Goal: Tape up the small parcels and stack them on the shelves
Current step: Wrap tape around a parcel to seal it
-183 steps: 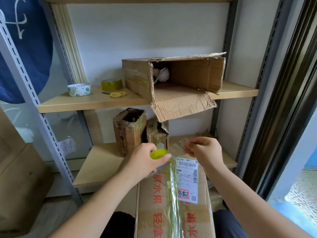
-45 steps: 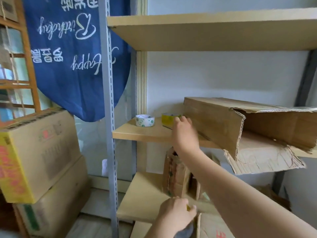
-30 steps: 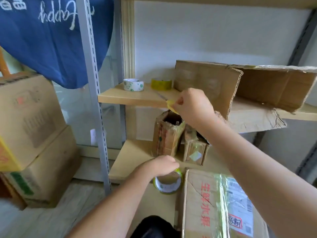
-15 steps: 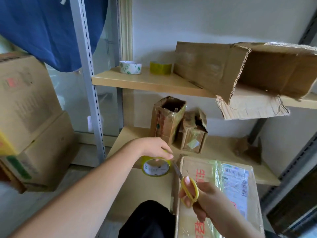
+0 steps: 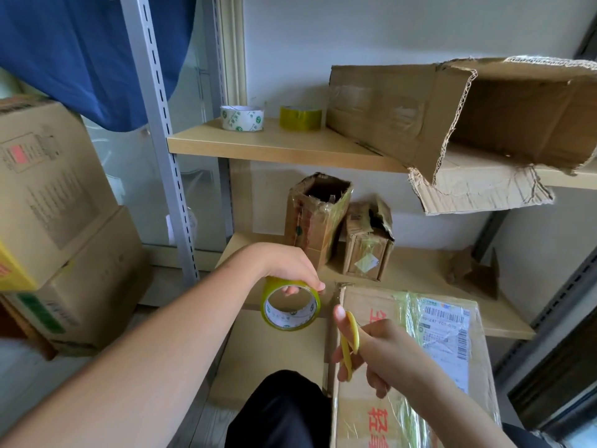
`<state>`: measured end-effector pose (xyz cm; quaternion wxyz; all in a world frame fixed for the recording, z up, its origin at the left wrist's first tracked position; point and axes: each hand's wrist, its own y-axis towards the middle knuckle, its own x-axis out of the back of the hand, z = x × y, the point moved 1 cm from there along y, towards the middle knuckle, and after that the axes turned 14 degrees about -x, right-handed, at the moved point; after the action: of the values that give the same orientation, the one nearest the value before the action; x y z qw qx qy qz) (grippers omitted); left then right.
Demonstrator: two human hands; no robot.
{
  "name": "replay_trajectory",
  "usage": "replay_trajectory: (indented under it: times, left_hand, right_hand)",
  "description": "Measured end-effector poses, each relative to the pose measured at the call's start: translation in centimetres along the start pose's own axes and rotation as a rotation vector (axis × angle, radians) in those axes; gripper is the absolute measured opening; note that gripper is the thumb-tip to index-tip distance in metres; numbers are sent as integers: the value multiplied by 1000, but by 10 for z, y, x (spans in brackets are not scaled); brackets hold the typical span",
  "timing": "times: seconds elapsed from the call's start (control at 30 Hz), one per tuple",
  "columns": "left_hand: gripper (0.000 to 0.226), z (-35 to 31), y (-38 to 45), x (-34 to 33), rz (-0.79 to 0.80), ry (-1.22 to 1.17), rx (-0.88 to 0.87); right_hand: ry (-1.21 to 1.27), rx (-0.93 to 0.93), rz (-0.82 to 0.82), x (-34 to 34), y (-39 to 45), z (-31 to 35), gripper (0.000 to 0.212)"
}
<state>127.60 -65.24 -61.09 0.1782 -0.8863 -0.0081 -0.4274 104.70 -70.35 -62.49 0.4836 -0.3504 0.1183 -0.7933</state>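
While the right hand (image 5: pixel 378 347) is held low at the near edge of the view, its fingers are curled through the yellow scissors (image 5: pixel 350 339), which are gripped just above the left edge of the parcel (image 5: pixel 387 415); the blades cannot be made out. That parcel, a brown box with red characters, clear tape and a white shipping label (image 5: pixel 447 337), is seen lying flat beneath the right forearm. To its left, the left arm is stretched forward from the lower left corner, and the left hand (image 5: pixel 287 265) is closed from above on a yellow-green tape roll (image 5: pixel 290 303), held on edge with its open core turned toward the camera. The roll is held just beside the parcel's far left corner and near the scissors, apart from them. Farther back, two small taped boxes (image 5: pixel 318 218) are stood side by side on the lower shelf (image 5: pixel 420 266). On the upper shelf (image 5: pixel 274 145), a white tape roll (image 5: pixel 242 118) and a yellow roll (image 5: pixel 300 118) are set beside a large torn carton (image 5: pixel 381 105) lying on its side.
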Motion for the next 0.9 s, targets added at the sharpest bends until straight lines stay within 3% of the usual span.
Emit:
replay_trajectory:
  times: [0.3, 0.53, 0.7, 0.8, 0.9]
  left_hand:
    - [31, 14, -8, 1, 7, -429, 5]
    - [31, 7, 6, -16, 100, -193, 93]
    - [31, 10, 5, -8, 59, -252, 125]
    - [22, 12, 3, -7, 73, -323, 159]
    - [22, 26, -3, -9, 128, -223, 232]
  right_hand:
    - [54, -25, 21, 6, 17, 11, 82]
    - [32, -7, 42, 10, 21, 7, 84]
    - [11, -1, 53, 6, 28, 8, 81]
    - [-42, 33, -48, 4, 30, 12, 64]
    - [-81, 46, -98, -1, 29, 8, 50]
